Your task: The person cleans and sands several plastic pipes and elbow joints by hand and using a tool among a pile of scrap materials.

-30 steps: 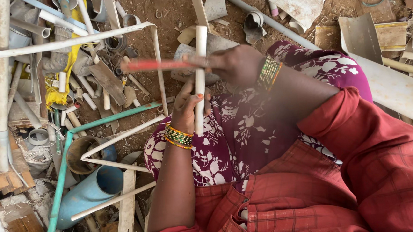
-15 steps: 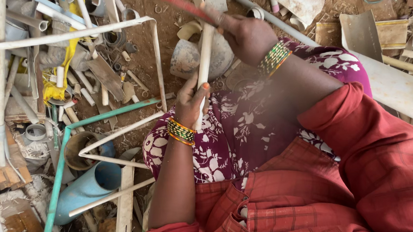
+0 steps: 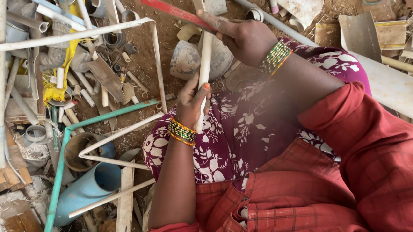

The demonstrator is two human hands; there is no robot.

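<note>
Fingers of the left hand wrap a white pipe, hiding its lower end; the right hand clenches a red tool, head out of frame.

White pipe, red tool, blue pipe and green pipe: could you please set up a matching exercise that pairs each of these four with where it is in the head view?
Things:
1. white pipe
2. red tool
3. blue pipe
4. green pipe

Places:
A. lying on the ground at lower left, open end facing the lap
B. raised in the right hand, at the top of the view
C. held upright in the left hand
D. long and thin, bent at a corner, running from the bottom edge up and then right

Pairs: 1-C, 2-B, 3-A, 4-D
</note>
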